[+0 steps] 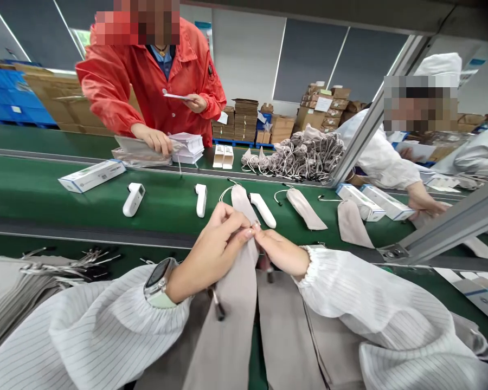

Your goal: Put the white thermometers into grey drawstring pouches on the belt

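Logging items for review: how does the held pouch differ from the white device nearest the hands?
The pouch is grey cloth; the device is white and looks rigid. The left hand and right hand grip the pouch; the device lies on the belt. The pouch looks much longer; the device is short and rounded.

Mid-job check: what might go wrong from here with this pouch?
The pouch may slip: the left grip and right grip seem to pinch only its top end. A dangling cord tip might catch as the pouch moves. The white device just beyond both grips could get bumped.
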### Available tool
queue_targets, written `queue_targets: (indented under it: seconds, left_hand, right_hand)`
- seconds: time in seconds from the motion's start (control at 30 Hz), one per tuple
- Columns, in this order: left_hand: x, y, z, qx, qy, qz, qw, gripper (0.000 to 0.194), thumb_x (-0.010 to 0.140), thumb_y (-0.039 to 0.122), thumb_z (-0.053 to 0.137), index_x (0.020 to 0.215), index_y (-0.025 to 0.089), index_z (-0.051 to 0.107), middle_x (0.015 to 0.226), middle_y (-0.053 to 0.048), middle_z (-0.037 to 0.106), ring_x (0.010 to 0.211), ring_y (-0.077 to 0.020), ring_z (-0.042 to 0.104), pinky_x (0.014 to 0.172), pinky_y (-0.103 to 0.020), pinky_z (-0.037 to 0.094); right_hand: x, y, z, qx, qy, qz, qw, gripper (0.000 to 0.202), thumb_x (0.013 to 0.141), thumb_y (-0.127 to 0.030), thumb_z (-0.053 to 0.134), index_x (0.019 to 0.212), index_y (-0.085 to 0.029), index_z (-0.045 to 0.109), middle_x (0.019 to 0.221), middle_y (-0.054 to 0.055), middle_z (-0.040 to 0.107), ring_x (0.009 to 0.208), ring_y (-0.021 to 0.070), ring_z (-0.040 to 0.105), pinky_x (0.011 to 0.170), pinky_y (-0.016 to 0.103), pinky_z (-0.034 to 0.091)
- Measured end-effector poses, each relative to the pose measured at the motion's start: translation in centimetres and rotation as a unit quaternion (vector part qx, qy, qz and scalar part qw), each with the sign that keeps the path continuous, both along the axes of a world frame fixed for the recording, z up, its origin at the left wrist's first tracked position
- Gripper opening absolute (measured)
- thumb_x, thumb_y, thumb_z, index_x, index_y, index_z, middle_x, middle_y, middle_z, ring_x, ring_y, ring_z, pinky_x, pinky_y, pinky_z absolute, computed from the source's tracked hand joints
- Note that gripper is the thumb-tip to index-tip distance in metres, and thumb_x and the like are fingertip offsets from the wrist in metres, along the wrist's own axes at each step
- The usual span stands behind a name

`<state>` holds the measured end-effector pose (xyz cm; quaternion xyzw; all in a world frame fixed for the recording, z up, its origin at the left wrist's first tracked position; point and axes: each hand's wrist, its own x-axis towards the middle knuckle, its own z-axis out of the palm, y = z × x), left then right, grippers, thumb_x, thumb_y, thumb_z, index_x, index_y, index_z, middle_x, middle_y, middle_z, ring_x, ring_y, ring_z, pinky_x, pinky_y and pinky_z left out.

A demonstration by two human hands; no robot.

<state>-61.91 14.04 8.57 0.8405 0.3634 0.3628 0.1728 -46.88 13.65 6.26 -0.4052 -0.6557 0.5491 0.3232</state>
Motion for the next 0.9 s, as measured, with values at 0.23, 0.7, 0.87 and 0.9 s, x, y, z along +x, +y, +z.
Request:
queue_targets:
  seconds: [0.23,0.7,0.87,0.9]
  left_hand:
    - [0.4,0.0,2.6,-0.127,0.109,0.001,0.986,0.026,0.084,0.036,0.038,0.072,0.018,0.052,0.056,0.006,0.045,0.047,-0.0078,0.038,0.048,-0.019,0.029]
    - [6.9,-0.4,1.7,0.042,-0.009,-0.023,0.999,0.021,0.085,0.028,0.042,0.101,0.018,0.051,0.104,-0.005,0.05,0.1,-0.0152,0.045,0.086,-0.026,0.034]
    - [13.4,1.0,-3.8,-0.052,0.199,-0.14,0.969,0.032,0.08,0.04,0.048,0.094,0.013,0.055,0.096,-0.008,0.056,0.094,-0.0217,0.05,0.081,-0.033,0.04]
    - [14.3,1.0,-4.7,-0.058,0.209,-0.133,0.967,0.036,0.077,0.043,0.051,0.093,0.012,0.055,0.094,-0.009,0.056,0.092,-0.024,0.051,0.078,-0.036,0.041]
  right_hand:
    - [9.5,4.6,3.8,0.334,-0.022,-0.413,0.847,0.035,0.069,-0.052,0.053,0.075,-0.018,0.056,0.044,-0.005,0.043,0.038,0.0078,0.038,0.041,0.022,0.032]
    - [14.7,6.4,4.2,0.294,0.025,-0.368,0.882,0.032,0.063,-0.027,0.057,0.094,-0.02,0.053,0.089,0.0,0.06,0.08,0.0159,0.058,0.07,0.029,0.047]
    - [19.2,8.8,0.7,0.142,-0.412,-0.471,0.767,0.03,0.057,-0.032,0.058,0.082,-0.014,0.06,0.083,0.009,0.061,0.082,0.0263,0.057,0.063,0.031,0.044]
    - [19.0,9.0,-0.3,0.121,-0.433,-0.464,0.763,0.032,0.055,-0.031,0.06,0.08,-0.012,0.061,0.083,0.013,0.061,0.081,0.0287,0.057,0.062,0.033,0.043]
